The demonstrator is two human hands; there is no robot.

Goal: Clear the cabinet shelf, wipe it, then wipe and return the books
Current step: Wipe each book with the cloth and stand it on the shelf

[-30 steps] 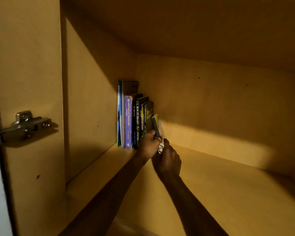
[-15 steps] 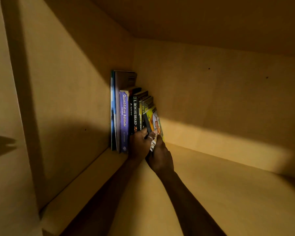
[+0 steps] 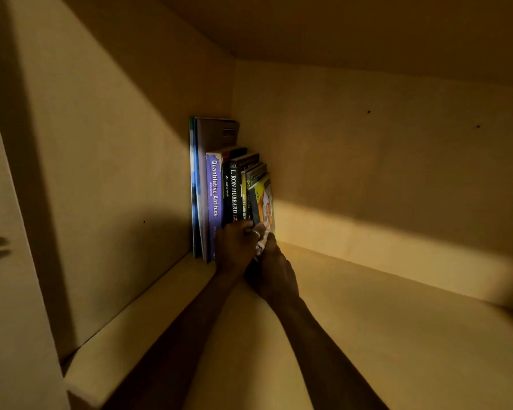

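Inside a wooden cabinet, dim and yellow-lit, looking down into the back left corner of the shelf, where a row of books stands upright against the left wall. From the left: a thin blue-edged volume touching the wall, a tall grey one, a purple spine reading "Quantitative Aptitude", a black spine reading "L. RON HUBBARD", 2 more dark spines with yellow lettering, partly readable only, and last a yellow-covered book at the right end of the row, leaning a little with its front cover turned towards the camera. Both forearms reaching in from the bottom edge, meeting at the foot of the row. Left hand curled against the lower spines of the black and dark books, a ring on 1 finger, fingertips up at the bottom of the yellow-covered book. Right hand just beside it and touching it, fingers curled near the lower right corner of that same book – whether gripping the book itself or only the pale crumpled cloth squeezed between the 2 hands, hard to tell in the shadow. Band of light across the back wall and shelf to the right of the books; shelf's front edge in shade at lower left – a dark shadow blot on the panel at far left
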